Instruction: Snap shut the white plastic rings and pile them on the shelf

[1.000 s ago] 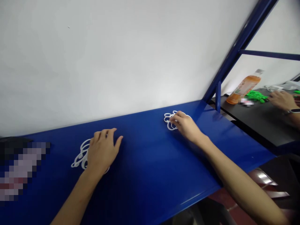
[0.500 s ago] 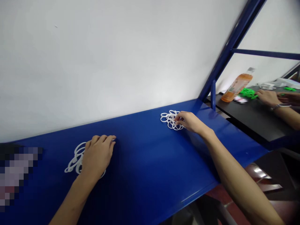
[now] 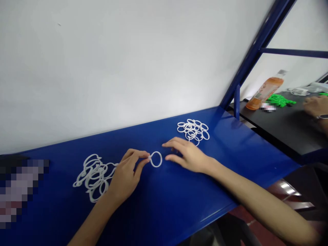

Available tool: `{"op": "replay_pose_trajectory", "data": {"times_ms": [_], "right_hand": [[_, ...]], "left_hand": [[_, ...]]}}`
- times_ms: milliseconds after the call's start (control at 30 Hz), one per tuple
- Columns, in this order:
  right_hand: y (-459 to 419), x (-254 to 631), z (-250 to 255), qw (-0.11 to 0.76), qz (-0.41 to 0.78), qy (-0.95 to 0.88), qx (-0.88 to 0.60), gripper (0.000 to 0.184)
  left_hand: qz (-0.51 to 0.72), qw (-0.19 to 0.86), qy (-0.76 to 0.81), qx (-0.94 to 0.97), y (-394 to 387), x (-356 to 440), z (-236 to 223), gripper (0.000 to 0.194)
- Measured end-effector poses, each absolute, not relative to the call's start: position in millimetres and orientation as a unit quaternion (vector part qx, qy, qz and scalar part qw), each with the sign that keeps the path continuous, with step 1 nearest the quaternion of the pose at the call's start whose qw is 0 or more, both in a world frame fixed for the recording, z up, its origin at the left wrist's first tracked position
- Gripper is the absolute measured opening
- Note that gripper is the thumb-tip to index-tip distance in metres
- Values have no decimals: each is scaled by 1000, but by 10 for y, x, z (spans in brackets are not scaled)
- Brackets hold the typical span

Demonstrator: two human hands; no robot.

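Note:
Between thumb and fingertips, my left hand (image 3: pixel 129 172) pinches a white ring (image 3: pixel 161 160) by the small knob on its rim. The ring sticks out to the right, over the blue table (image 3: pixel 164 205). My right hand (image 3: pixel 189 155) is just right of the ring, thumb and fingers apart, with nothing seen in it. Behind the left hand lies a loose pile of white rings (image 3: pixel 96 176), partly covered by that hand. Beyond the right hand is a second pile of similar white rings (image 3: pixel 193 130).
A white wall (image 3: pixel 128 68) runs along the table's back. A blue metal frame post (image 3: pixel 252 54) rises at the right. On a black table (image 3: pixel 271 126) beyond it are an orange drink bottle (image 3: pixel 268 90), green pieces (image 3: pixel 280 100) and another person's hand (image 3: pixel 316 106).
My left hand has moved right from the left pile and now holds a ring out. My right hand has drawn back from the far pile towards it, fingers spread.

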State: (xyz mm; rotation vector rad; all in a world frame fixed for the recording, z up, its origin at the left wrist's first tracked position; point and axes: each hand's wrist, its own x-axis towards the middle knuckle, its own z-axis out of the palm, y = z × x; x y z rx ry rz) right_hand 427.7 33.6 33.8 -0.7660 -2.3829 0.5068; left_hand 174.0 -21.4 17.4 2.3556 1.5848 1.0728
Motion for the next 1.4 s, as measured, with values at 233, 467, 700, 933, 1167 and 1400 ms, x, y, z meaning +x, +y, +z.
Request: {"op": "replay_pose_trajectory", "data": {"times_ms": [233, 467, 700, 933, 1167, 1400], "right_hand": [[204, 4087, 206, 297, 247, -890, -242, 32], [140, 4074, 257, 311, 93, -913, -247, 37], [139, 4068, 202, 361, 157, -897, -203, 25], [166, 4061, 206, 380, 333, -826, -251, 13], [122, 4034, 137, 351, 352, -839, -220, 14], [67, 4003, 159, 352, 275, -874, -193, 21]], "left_hand": [[371, 148, 526, 751, -270, 1862, 178, 16], [364, 229, 588, 685, -286, 1907, 215, 23], [388, 343, 551, 654, -291, 1905, 130, 23], [380, 279, 542, 695, -301, 1931, 165, 19], [414, 107, 463, 776, -293, 1935, 67, 12], [380, 44, 461, 801, -268, 1893, 48, 18]]}}
